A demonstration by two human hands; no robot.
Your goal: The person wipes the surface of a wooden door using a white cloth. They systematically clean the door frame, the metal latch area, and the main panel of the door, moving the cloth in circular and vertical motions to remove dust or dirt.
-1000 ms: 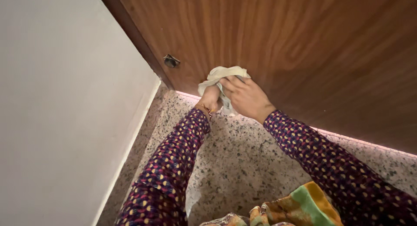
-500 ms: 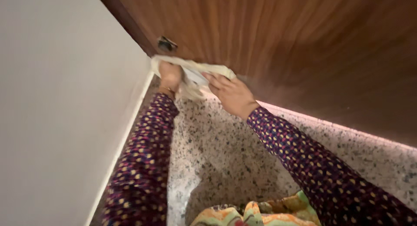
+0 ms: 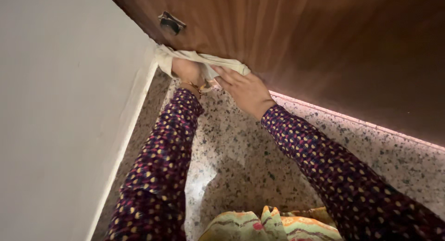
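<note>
A pale cream cloth (image 3: 194,58) is stretched along the bottom of a brown wooden door (image 3: 287,32), close to the floor. My left hand (image 3: 187,72) grips the cloth's left part near the door's lower corner. My right hand (image 3: 245,88) holds the cloth's right end with its fingers pressed against the wood. Both arms wear dark purple sleeves with small coloured dots. A gold bangle (image 3: 199,87) sits on my left wrist.
A small dark metal fitting (image 3: 170,23) is fixed on the door near its left edge. A plain white wall (image 3: 60,111) with a skirting strip runs down the left. The floor (image 3: 232,153) is speckled stone. Colourful patterned fabric (image 3: 273,225) lies at the bottom.
The cloth was bunched between both hands; it is now spread out lengthwise. My left hand has moved left towards the door's corner, and the view has come closer.
</note>
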